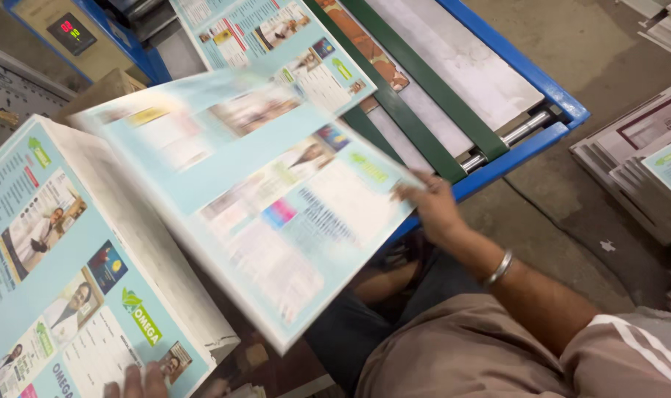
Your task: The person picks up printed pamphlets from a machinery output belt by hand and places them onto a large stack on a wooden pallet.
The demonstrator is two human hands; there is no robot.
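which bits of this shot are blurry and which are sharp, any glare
In the head view, the printed sheet held by the right hand is smeared by motion blur, its pictures unreadable; the stack of printed sheets under the left hand is fairly sharp, as is the sheet on the machine's green belts; lighting is dim and even, with no strong glare, only a small glint on the metal bangle.

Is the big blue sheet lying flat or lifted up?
Lifted: the right hand holds the printed sheet tilted above the stack.
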